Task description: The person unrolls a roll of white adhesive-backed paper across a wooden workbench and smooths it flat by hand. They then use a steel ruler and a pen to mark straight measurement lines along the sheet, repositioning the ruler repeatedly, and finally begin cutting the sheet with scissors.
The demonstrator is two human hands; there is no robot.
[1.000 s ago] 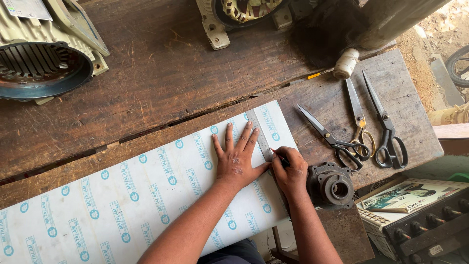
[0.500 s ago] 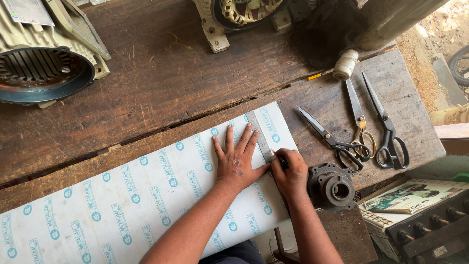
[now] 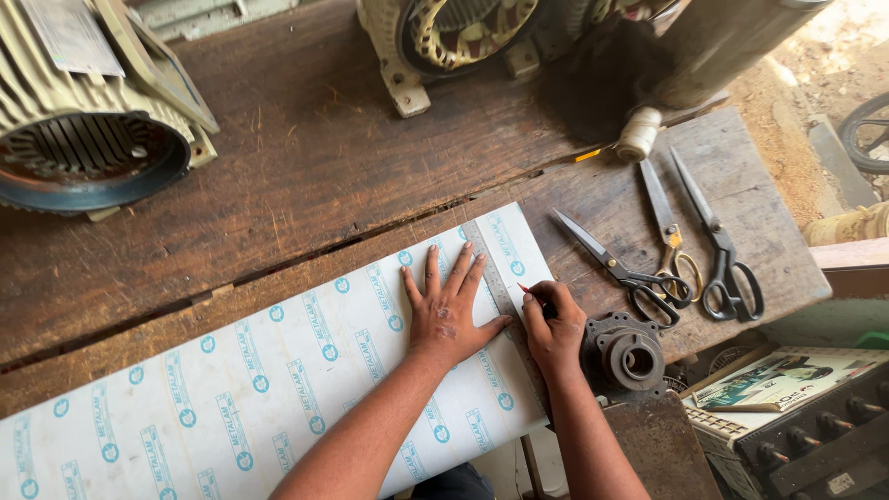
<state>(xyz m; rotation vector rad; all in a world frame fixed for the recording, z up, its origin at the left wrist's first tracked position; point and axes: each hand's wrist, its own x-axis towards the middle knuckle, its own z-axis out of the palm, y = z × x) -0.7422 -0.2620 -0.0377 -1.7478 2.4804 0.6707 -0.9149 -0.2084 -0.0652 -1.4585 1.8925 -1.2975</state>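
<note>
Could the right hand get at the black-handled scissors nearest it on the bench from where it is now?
Probably yes. The right hand holds a red pen against the ruler; the nearest scissors lie open on bare wood to its right, with nothing between. The round metal part sits below that path. It would have to free the pen first.

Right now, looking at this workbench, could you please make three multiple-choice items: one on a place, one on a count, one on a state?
1. Where does the left hand lie?
A. flat on the white sheet
B. on the scissors
C. on the motor housing

2. How many pairs of scissors lie on the bench?
A. one
B. three
C. five

3. What does the right hand hold?
A. nothing
B. a red pen against the ruler
C. a hammer

Answers: 1 A, its fingers are spread on the sheet. 2 B, three pairs lie side by side to the right. 3 B, the pen tip meets the ruler's edge.
</note>
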